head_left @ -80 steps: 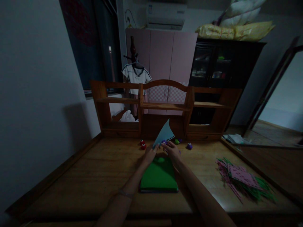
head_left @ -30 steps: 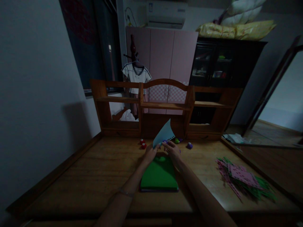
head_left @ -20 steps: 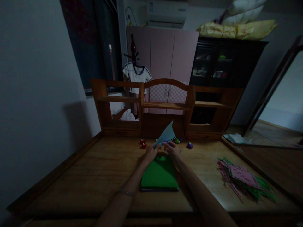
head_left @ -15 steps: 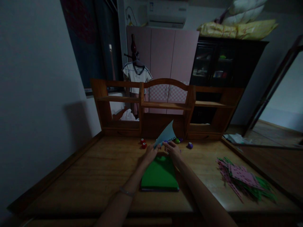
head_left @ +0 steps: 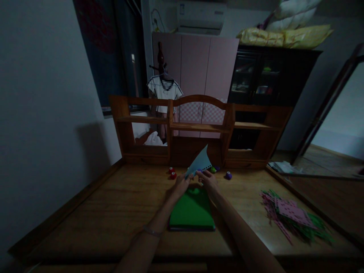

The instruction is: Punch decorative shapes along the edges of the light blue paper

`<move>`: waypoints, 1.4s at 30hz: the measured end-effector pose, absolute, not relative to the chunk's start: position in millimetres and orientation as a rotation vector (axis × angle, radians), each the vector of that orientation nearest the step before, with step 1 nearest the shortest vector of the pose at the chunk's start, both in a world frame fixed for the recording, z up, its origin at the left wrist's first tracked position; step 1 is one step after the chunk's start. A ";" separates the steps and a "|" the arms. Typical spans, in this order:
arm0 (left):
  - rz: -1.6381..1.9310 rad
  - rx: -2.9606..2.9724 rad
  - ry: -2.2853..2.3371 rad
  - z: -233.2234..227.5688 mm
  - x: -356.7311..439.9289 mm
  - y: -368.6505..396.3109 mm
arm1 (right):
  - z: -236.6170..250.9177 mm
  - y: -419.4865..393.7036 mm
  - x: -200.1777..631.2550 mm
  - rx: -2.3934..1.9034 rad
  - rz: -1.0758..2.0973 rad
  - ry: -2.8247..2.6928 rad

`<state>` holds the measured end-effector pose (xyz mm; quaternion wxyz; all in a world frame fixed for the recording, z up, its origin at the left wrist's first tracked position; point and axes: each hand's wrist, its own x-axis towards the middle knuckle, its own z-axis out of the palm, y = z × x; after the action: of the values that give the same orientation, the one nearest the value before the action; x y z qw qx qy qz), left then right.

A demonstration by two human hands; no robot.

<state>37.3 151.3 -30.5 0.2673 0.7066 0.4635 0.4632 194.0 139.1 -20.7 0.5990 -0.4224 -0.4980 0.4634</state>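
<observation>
Head view: dim; both hands meet at the far middle of the surface [head_left: 113,204].
Blue sheet [head_left: 199,163]: tilted up on edge past the green pad [head_left: 192,209], holes along its lower right border.
Left hand [head_left: 179,185]: grip pinched on the sheet's lower left corner.
Right hand [head_left: 209,181]: grip closed on the punched border; a purple punch beneath it is mostly hidden.
Doing it well: keep the sheet taut and level, border square.
Nearby: red punches [head_left: 171,173], purple punch [head_left: 227,175], punched paper pile [head_left: 292,216] well apart.
</observation>
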 end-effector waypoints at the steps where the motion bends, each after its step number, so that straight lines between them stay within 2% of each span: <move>1: 1.251 1.905 1.256 -30.3 37.2 151.1 | -20.8 139.1 194.1 -0.976 1.081 -1.157; 16: 1.162 1.885 1.190 -30.1 40.2 147.1 | -15.1 136.5 197.2 -0.971 1.088 -1.090; 42: 1.391 1.692 1.279 -20.4 37.4 144.7 | -20.0 136.2 187.3 -0.938 1.252 -1.175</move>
<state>37.4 144.7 -20.4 0.2978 0.6367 0.4815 0.5235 187.3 136.2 -20.0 0.5587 -0.3976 -0.4981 0.5308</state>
